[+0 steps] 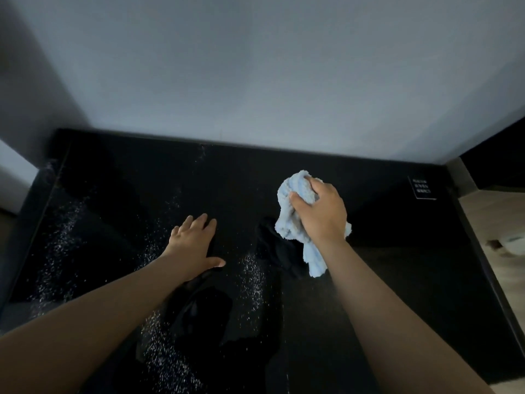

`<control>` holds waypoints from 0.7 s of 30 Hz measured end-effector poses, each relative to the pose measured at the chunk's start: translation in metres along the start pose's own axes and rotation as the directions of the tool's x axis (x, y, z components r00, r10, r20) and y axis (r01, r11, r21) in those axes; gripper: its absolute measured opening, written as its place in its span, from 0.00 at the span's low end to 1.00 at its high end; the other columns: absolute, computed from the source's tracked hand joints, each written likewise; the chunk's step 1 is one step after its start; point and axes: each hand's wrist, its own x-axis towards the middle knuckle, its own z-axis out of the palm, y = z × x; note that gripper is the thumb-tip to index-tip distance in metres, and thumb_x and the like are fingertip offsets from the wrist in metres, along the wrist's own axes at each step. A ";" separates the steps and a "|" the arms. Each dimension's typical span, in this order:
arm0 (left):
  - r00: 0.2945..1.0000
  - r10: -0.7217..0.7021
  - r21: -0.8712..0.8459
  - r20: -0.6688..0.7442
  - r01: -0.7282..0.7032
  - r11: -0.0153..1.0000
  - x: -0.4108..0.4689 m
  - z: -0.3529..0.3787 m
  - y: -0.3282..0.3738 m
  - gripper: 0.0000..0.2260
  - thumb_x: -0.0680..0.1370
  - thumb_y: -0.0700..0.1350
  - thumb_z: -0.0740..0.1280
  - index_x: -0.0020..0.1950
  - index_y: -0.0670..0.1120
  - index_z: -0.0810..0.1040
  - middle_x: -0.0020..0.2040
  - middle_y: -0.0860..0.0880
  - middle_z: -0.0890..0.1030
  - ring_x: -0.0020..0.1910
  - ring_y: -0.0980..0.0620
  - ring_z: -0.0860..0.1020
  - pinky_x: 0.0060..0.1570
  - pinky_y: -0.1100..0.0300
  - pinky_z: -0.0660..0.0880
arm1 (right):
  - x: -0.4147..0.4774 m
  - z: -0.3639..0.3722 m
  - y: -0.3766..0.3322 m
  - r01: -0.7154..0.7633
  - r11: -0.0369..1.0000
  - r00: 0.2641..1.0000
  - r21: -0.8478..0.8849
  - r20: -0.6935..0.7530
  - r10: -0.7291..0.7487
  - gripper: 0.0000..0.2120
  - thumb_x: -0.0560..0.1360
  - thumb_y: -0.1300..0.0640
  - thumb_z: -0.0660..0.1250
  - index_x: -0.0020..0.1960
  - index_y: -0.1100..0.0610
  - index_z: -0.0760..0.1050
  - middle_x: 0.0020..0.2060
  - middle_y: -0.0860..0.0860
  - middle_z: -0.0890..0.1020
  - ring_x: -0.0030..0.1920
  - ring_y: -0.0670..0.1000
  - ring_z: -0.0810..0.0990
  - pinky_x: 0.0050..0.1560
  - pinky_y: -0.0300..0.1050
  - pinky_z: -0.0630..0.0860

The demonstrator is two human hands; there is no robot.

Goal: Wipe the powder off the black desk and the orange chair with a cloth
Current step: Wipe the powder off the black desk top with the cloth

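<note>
Cloth (287, 226), pale blue and bunched, is gripped in my right hand (322, 213), fingers curled round it, above the black desk (397, 280) at about two o'clock. A loose end hangs past my wrist, and I cannot tell whether it touches the surface. My left hand (193, 243) lies flat on the desk near the centre, fingers straight and spread, holding nothing, well apart from the right. Powder (252, 280) lies in white streaks: one between my arms toward six o'clock, one beside my left forearm, and one along the nine o'clock edge. A white-lettered label (422, 188) sits at the two o'clock corner.
</note>
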 end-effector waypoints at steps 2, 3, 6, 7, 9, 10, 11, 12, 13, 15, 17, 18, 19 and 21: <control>1.000 -0.024 0.012 0.013 0.024 1.000 0.016 -0.004 0.001 0.47 0.72 0.64 0.68 0.79 0.48 0.43 0.79 0.47 0.42 0.77 0.41 0.41 0.75 0.42 0.50 | 0.025 0.008 0.001 0.020 1.000 1.000 -0.008 0.018 -0.020 0.12 0.74 0.46 0.68 0.56 0.48 0.77 0.47 0.45 0.78 0.46 0.45 0.76 0.44 0.40 0.71; 0.999 -0.032 0.024 0.016 0.032 0.999 0.024 -0.004 0.001 0.48 0.71 0.64 0.68 0.79 0.49 0.43 0.79 0.47 0.39 0.77 0.40 0.39 0.75 0.41 0.49 | 0.038 0.013 0.002 0.025 1.000 0.999 -0.007 0.027 -0.024 0.12 0.74 0.46 0.68 0.56 0.48 0.77 0.47 0.45 0.77 0.45 0.45 0.76 0.43 0.40 0.70; 0.999 -0.043 0.043 0.011 0.042 0.998 0.044 -0.004 0.002 0.51 0.70 0.64 0.70 0.79 0.51 0.39 0.77 0.47 0.33 0.75 0.39 0.33 0.74 0.38 0.46 | 0.071 0.030 0.007 0.043 0.999 0.998 -0.023 0.048 -0.042 0.09 0.74 0.47 0.67 0.52 0.48 0.77 0.45 0.45 0.78 0.44 0.45 0.77 0.39 0.39 0.69; 0.999 -0.048 0.040 0.017 0.047 0.998 0.050 -0.005 0.002 0.52 0.69 0.65 0.70 0.78 0.52 0.38 0.77 0.48 0.31 0.75 0.39 0.32 0.73 0.37 0.44 | 0.081 0.036 0.009 0.053 0.998 0.997 -0.035 0.054 -0.051 0.08 0.74 0.47 0.66 0.50 0.49 0.77 0.44 0.45 0.78 0.43 0.45 0.77 0.37 0.38 0.68; 0.997 -0.062 0.039 0.034 0.061 0.997 0.062 -0.005 0.000 0.56 0.66 0.69 0.69 0.77 0.53 0.33 0.76 0.48 0.28 0.74 0.38 0.30 0.72 0.37 0.42 | 0.100 0.048 0.011 0.070 0.996 0.996 -0.048 0.063 -0.067 0.08 0.73 0.47 0.66 0.48 0.49 0.77 0.43 0.46 0.78 0.42 0.46 0.78 0.36 0.38 0.67; 0.997 -0.066 0.042 0.039 0.065 0.997 0.066 -0.003 -0.002 0.57 0.65 0.72 0.68 0.76 0.53 0.32 0.75 0.47 0.27 0.73 0.38 0.30 0.72 0.37 0.41 | 0.108 0.054 0.012 0.079 0.996 0.995 -0.048 0.064 -0.076 0.08 0.73 0.47 0.66 0.47 0.50 0.77 0.42 0.46 0.78 0.42 0.46 0.78 0.36 0.39 0.68; 0.997 -0.068 0.047 0.041 0.066 0.997 0.069 0.000 -0.005 0.58 0.64 0.74 0.66 0.76 0.54 0.30 0.75 0.47 0.26 0.73 0.38 0.29 0.71 0.37 0.40 | 0.117 0.060 0.012 0.086 0.995 0.995 -0.049 0.062 -0.083 0.08 0.72 0.47 0.66 0.47 0.51 0.77 0.42 0.46 0.78 0.41 0.47 0.77 0.36 0.41 0.70; 0.997 -0.069 0.051 0.040 0.067 0.996 0.071 0.004 -0.007 0.58 0.63 0.75 0.65 0.75 0.54 0.29 0.74 0.48 0.25 0.73 0.38 0.28 0.71 0.36 0.38 | 0.124 0.066 0.013 0.091 0.994 0.994 -0.052 0.060 -0.088 0.09 0.72 0.47 0.67 0.46 0.51 0.76 0.41 0.47 0.78 0.40 0.47 0.77 0.37 0.42 0.72; 0.997 -0.070 0.050 0.040 0.068 0.996 0.072 0.008 -0.010 0.58 0.63 0.76 0.64 0.75 0.54 0.28 0.73 0.48 0.23 0.72 0.38 0.27 0.71 0.36 0.37 | 0.131 0.072 0.013 0.095 0.994 0.994 -0.058 0.061 -0.091 0.09 0.72 0.46 0.66 0.45 0.51 0.76 0.40 0.47 0.78 0.40 0.48 0.78 0.37 0.43 0.73; 0.996 -0.069 0.037 0.048 0.067 0.997 0.073 0.014 -0.013 0.58 0.63 0.76 0.63 0.74 0.55 0.26 0.71 0.50 0.21 0.71 0.39 0.25 0.70 0.37 0.34 | 0.143 0.082 0.014 0.110 0.990 0.992 -0.086 0.065 -0.105 0.10 0.71 0.44 0.65 0.43 0.51 0.75 0.38 0.48 0.78 0.38 0.49 0.78 0.36 0.44 0.75; 0.995 -0.067 0.027 0.068 0.065 0.998 0.075 0.015 -0.013 0.58 0.63 0.76 0.63 0.72 0.55 0.24 0.69 0.50 0.19 0.69 0.40 0.22 0.68 0.37 0.32 | 0.152 0.092 0.014 0.122 0.988 0.991 -0.099 0.067 -0.116 0.10 0.71 0.44 0.65 0.43 0.51 0.74 0.38 0.48 0.78 0.38 0.49 0.77 0.35 0.43 0.73; 0.995 -0.068 0.024 0.079 0.066 0.998 0.075 0.014 -0.013 0.57 0.64 0.76 0.63 0.72 0.55 0.23 0.69 0.50 0.18 0.69 0.40 0.22 0.68 0.37 0.31 | 0.156 0.097 0.013 0.120 0.988 0.991 -0.097 0.067 -0.114 0.10 0.72 0.45 0.66 0.43 0.51 0.75 0.39 0.48 0.78 0.39 0.50 0.77 0.35 0.43 0.71; 0.994 -0.070 0.021 0.087 0.068 0.997 0.076 0.014 -0.013 0.57 0.64 0.75 0.63 0.71 0.55 0.23 0.68 0.51 0.18 0.68 0.40 0.21 0.68 0.37 0.31 | 0.160 0.101 0.012 0.118 0.988 0.992 -0.099 0.064 -0.112 0.09 0.72 0.45 0.66 0.44 0.51 0.75 0.41 0.49 0.77 0.40 0.50 0.76 0.36 0.42 0.70; 0.992 -0.076 0.019 0.098 0.074 0.997 0.077 0.013 -0.013 0.58 0.64 0.75 0.63 0.70 0.55 0.22 0.68 0.50 0.17 0.68 0.40 0.21 0.68 0.37 0.31 | 0.168 0.112 0.013 0.124 0.984 0.991 -0.127 0.066 -0.117 0.11 0.72 0.44 0.66 0.47 0.51 0.75 0.43 0.48 0.77 0.43 0.51 0.77 0.37 0.42 0.69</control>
